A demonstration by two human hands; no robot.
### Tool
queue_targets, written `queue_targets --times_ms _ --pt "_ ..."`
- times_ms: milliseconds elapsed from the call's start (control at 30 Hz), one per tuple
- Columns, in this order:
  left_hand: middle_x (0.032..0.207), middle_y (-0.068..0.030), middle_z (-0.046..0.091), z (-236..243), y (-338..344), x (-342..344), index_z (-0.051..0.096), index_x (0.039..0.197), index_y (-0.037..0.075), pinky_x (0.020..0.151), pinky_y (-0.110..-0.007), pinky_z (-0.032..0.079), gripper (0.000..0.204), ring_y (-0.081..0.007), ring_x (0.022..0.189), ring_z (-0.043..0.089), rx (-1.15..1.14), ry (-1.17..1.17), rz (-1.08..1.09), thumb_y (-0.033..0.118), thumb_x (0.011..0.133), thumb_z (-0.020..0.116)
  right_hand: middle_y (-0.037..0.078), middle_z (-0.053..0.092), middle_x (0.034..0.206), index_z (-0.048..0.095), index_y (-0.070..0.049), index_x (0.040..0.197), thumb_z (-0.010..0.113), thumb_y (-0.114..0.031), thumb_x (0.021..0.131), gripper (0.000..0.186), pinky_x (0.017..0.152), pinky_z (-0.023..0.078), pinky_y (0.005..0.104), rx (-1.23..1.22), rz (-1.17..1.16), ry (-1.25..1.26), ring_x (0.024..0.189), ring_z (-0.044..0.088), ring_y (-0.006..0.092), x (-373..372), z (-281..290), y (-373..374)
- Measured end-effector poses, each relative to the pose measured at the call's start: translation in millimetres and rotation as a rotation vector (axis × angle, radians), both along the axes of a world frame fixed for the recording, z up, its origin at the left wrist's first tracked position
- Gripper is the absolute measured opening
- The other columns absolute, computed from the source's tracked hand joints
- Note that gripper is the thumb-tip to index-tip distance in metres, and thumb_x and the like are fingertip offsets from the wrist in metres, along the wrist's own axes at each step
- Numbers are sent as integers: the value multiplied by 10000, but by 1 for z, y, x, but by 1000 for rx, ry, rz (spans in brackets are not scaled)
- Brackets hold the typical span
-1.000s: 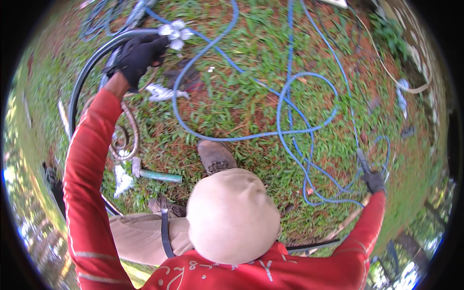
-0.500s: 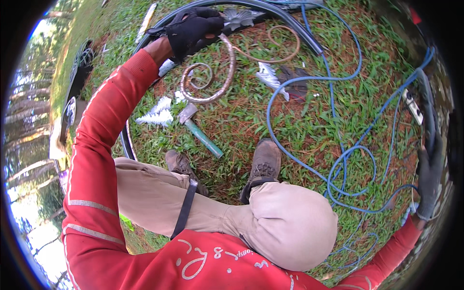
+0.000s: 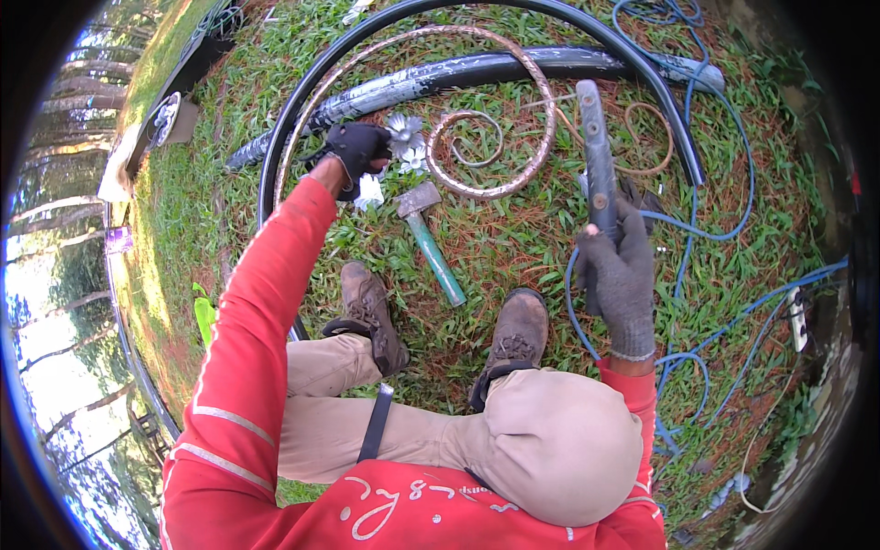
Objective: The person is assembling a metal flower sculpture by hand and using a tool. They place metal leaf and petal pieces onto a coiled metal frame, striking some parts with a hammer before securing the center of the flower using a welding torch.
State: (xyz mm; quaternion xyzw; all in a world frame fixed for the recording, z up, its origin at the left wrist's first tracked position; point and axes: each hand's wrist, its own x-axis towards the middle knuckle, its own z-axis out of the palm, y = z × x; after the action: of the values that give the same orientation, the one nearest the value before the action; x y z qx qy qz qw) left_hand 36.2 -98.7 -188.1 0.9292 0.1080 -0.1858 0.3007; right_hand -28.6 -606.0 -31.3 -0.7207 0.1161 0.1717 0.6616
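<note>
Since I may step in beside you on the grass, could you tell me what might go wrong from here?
1. The right hand holds a long metal bar upright; swung carelessly, it might strike the left hand, which grips a metal flower.
2. The blue cable loops near the right boot and could trip someone.
3. The hammer lies just ahead of the boots, easy to step on.

Left hand (image 3: 356, 158) on metal flower (image 3: 403, 134); right hand (image 3: 620, 280) (gloved) around grey bar (image 3: 598, 160).
</note>
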Motion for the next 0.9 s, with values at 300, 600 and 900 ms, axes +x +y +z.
queue_targets --times_ms 300,600,900 --pt "986 -56 761 -33 -21 -49 791 1111 44 713 -288 644 78 -155 837 740 -653 113 791 62 1089 718 53 673 926 512 38 1588 736 -80 1016 626 562 532 314 41 118 85 651 644 124 -12 -43 29" --pt "1056 -36 760 -23 -90 -20 777 1210 11 809 -295 585 180 -129 893 697 -818 180 252 23 1040 722 40 649 921 492 12 1615 738 -52 1015 651 550 504 293 -33 74 87 643 619 110 -11 -52 18" --pt "1106 -94 779 -33 -76 -5 743 1238 -18 936 -359 659 199 -195 971 764 -1189 333 595 29 1045 741 101 702 1148 509 10 1623 793 -51 989 698 820 598 354 -150 161 39 914 704 177 -8 -83 17"
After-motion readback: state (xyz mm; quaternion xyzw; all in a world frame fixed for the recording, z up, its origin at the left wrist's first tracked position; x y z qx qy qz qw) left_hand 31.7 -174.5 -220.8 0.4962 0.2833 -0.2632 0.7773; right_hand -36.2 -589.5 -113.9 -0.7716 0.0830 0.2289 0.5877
